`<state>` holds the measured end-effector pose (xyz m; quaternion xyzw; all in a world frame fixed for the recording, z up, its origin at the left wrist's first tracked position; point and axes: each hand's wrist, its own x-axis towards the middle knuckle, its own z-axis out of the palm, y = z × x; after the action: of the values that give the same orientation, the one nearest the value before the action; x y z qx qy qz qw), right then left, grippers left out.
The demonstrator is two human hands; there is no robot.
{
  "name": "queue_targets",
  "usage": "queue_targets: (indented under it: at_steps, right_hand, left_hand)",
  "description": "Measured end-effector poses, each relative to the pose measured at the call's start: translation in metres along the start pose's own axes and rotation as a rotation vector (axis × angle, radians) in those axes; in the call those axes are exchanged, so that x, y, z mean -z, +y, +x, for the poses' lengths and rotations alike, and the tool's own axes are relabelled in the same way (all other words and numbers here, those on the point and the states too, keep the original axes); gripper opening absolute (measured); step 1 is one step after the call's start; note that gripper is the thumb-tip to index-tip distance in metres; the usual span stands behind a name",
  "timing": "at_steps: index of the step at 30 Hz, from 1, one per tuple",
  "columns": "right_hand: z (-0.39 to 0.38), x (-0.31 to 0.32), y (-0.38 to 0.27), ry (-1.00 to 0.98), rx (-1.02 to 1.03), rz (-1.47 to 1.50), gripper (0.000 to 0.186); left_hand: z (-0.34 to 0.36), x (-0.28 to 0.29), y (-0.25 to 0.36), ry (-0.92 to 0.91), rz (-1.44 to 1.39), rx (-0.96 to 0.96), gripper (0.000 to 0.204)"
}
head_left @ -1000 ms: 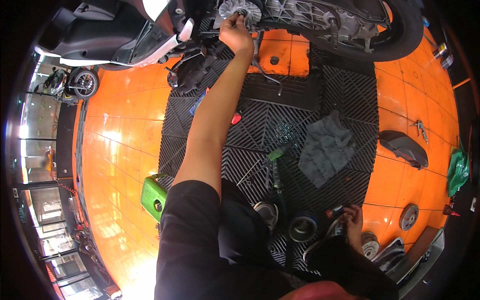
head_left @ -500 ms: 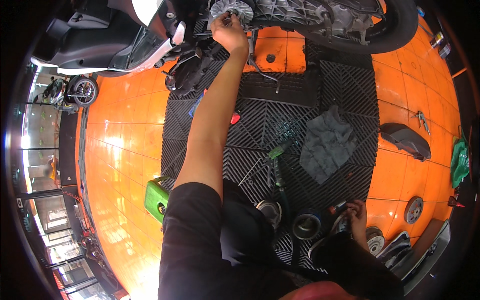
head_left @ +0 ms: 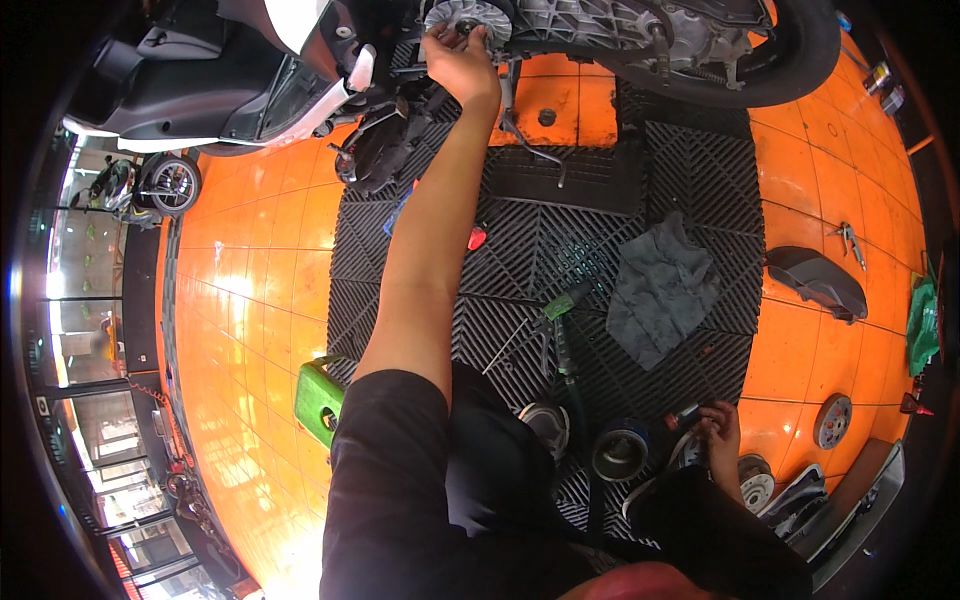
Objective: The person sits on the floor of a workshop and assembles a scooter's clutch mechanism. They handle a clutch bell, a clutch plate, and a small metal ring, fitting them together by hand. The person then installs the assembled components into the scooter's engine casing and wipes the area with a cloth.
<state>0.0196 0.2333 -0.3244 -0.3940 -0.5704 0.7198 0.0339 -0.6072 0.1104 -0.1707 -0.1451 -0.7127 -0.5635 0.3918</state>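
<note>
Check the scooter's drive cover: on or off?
Off: the finned pulley and drive casing lie exposed, the left hand on the pulley.

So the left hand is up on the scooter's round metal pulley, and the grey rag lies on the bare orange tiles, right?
Not quite. The head view shows the grey rag lying on the black ribbed mat, not on the orange tiles. The left hand is indeed on the round metal pulley.

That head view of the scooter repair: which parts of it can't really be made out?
- Left hand: its fingertips are hidden against the round finned metal disc, so the grip cannot be judged.
- Finned metal disc: cut off by the top edge.
- Right hand: the small dark thing it touches is too small to identify.
- Scooter: cut off by the fisheye rim.
</note>
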Motion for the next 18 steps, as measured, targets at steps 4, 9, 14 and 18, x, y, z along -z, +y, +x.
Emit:
queue_targets:
  at_steps: [4, 9, 14, 18]
  right_hand:
    - [0.001, 0.003, 0.005, -0.006, 0.0, -0.013, 0.04]
    - [0.001, 0.003, 0.006, 0.003, -0.015, -0.046, 0.039]
    - [0.003, 0.006, 0.017, 0.014, 0.038, -0.094, 0.038]
    - [-0.001, 0.003, 0.009, 0.011, 0.006, -0.015, 0.037]
  left_hand:
    - [-0.002, -0.005, -0.003, 0.047, 0.039, 0.007, 0.027]
    - [-0.002, -0.008, -0.007, 0.09, 0.02, 0.015, 0.029]
    - [-0.006, -0.007, 0.007, 0.03, 0.011, 0.13, 0.035]
    - [-0.006, -0.003, 0.009, -0.003, 0.079, 0.087, 0.04]
